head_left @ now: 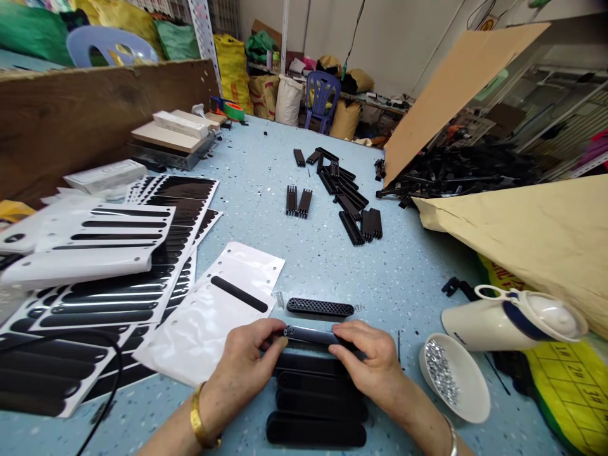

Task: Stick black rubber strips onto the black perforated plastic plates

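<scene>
- At your 9 o'clock, white backing sheets point(95, 253) carrying long black oval stickers lie fanned and overlapping on the blue speckled table point(403, 278).
- Just right of them, at about 10 o'clock from your hands, a single white sheet point(209, 310) holds one black strip, with the rest of its surface bare.
- Your left hand point(247, 364) has its fingers closed on the left end of a slim grey bar point(311, 334), thumb and fingertips pinching it.
- That grey bar sits level, straight ahead at 12 o'clock and close in, held between both hands just above a row of black oval pieces point(316, 405) laid side by side on the table below your wrists.
- Just beyond the bar, a black perforated grille strip point(320, 308) lies flat on the table, apart from your hands.
- Your right hand point(373, 364) grips the bar's right end, fingers closed round it.
- Farther out at 12 to 1 o'clock, loose black comb-like parts point(351, 202) are scattered in a cluster.
- At your 3 o'clock, a shallow white bowl point(468, 392) holds a heap of small shiny silver pieces gathered along its left side; the rest of the bowl is bare.
- Just beyond the bowl, a white jug point(503, 320) with a dark blue band lies on its side, mouth turned right; you cannot tell what is inside.
- At 1 to 2 o'clock, a heap of black plastic parts point(465, 168) is piled under a leaning cardboard sheet point(456, 82).
</scene>
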Motion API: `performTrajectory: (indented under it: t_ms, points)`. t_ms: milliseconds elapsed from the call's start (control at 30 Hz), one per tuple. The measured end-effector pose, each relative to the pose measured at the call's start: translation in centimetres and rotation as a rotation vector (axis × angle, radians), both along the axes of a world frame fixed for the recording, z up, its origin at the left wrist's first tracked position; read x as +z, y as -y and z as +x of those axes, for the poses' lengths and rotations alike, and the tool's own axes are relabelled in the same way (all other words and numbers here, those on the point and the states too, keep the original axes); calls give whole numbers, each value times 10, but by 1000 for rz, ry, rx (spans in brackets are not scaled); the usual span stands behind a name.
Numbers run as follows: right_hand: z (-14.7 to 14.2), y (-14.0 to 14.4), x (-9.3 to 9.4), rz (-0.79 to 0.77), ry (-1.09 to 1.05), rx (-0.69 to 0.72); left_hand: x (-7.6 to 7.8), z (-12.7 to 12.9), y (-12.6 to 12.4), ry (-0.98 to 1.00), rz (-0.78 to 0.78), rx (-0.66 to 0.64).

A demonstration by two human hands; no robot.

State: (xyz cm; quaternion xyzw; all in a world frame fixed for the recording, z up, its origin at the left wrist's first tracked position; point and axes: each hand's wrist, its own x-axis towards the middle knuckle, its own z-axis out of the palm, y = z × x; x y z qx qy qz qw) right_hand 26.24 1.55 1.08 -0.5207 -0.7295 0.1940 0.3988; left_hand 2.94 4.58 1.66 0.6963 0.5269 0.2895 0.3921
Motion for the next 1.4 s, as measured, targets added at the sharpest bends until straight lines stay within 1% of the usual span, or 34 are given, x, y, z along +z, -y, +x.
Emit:
performTrajectory:
  t_ms: [300, 467, 733, 1100, 1400]
  points:
    - [-1, 0, -3, -29, -30, 17, -2, 1, -1, -18, 10, -6]
    - [-2, -1, -2, -19, -13, 26, -3, 0, 0, -23, -1, -11]
    - [0, 0, -3, -14, -13, 35, 0, 0, -1, -32, 8, -15]
    - [-2, 1, -2, -33, -19, 11, 1, 1, 0, -62, 34, -20]
    - [-1, 3, 0, -2, -63, 3, -1, 0, 0, -72, 18, -25]
